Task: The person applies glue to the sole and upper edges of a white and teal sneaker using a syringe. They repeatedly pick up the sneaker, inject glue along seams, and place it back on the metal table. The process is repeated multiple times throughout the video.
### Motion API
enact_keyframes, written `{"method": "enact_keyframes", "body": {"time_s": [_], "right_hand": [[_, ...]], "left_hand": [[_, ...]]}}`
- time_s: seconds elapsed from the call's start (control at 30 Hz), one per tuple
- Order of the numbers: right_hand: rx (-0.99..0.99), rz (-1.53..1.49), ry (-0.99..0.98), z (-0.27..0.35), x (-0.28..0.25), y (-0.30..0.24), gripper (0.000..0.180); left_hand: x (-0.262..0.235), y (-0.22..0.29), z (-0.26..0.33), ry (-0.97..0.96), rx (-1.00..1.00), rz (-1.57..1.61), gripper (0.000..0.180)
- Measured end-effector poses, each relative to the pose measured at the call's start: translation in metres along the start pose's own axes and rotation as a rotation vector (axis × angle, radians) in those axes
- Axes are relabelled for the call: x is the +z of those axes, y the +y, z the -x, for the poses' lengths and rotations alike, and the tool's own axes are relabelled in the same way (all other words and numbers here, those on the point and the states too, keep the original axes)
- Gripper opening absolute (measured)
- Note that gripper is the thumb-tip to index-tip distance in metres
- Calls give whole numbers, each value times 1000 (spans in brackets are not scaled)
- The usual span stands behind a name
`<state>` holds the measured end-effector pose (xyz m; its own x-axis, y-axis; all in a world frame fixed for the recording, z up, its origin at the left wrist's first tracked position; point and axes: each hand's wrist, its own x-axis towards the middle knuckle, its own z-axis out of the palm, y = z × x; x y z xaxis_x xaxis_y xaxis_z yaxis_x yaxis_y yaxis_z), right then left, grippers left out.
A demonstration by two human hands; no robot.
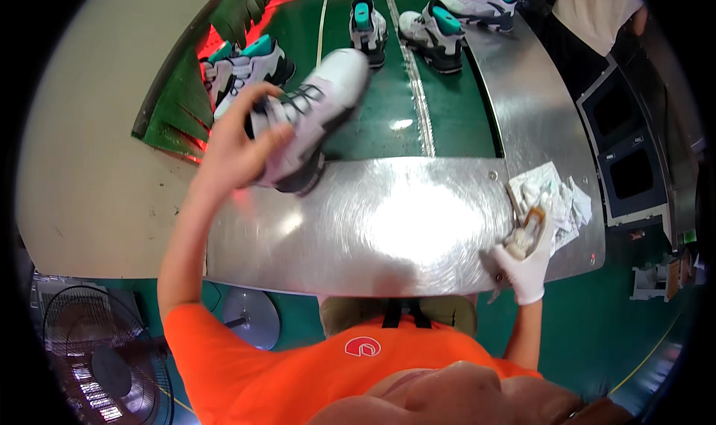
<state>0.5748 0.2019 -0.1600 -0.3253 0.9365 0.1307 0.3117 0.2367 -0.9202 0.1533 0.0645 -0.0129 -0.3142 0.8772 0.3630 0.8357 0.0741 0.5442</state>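
My bare left hand (242, 143) grips a white and pale-lilac sneaker (309, 119) by its collar, fingers and thumb wrapped round the opening. The sneaker is tilted, its toe pointing up and away to the right, over the near end of the green conveyor belt (373, 130). At the right end of the steel table (350, 231), my right hand (528, 268) wears a white glove. Its fingers curl round a small pale thing with an amber-brown end (534, 216), whose kind I cannot make out. Crumpled white cloths or papers (559, 201) lie beside that hand.
Farther up the belt stand several similar sneakers (367, 33) with teal inserts. Green curtain strips (175, 111) hang over a red-lit opening at the left. A standing fan (112, 369) is at lower left. Part of another person (597, 11) shows at the far right.
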Motion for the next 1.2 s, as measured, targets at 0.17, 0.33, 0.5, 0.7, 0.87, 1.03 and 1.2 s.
{"method": "enact_keyframes", "body": {"time_s": [0.17,0.33,0.5,0.7,0.87,1.03,1.2], "right_hand": [[-259,80,-7,6,15,-7,87],[-23,26,2,11,-2,5,95],[60,-95,44,15,3,9,96],[-30,107,-20,6,4,-2,98],[-75,6,-5,2,2,-6,93],[46,-206,-107,15,-14,-20,95],[358,-232,-136,24,-44,-43,85]], "left_hand": [[-23,-213,-105,-111,-555,-383,53],[60,-138,-258,188,-6,-777,53],[168,-118,-346,-211,-563,-201,109],[162,-87,-278,61,-431,-315,70],[125,-38,-124,54,435,-557,62],[54,32,30,35,738,-563,44],[61,53,122,-87,772,-413,30]]}}
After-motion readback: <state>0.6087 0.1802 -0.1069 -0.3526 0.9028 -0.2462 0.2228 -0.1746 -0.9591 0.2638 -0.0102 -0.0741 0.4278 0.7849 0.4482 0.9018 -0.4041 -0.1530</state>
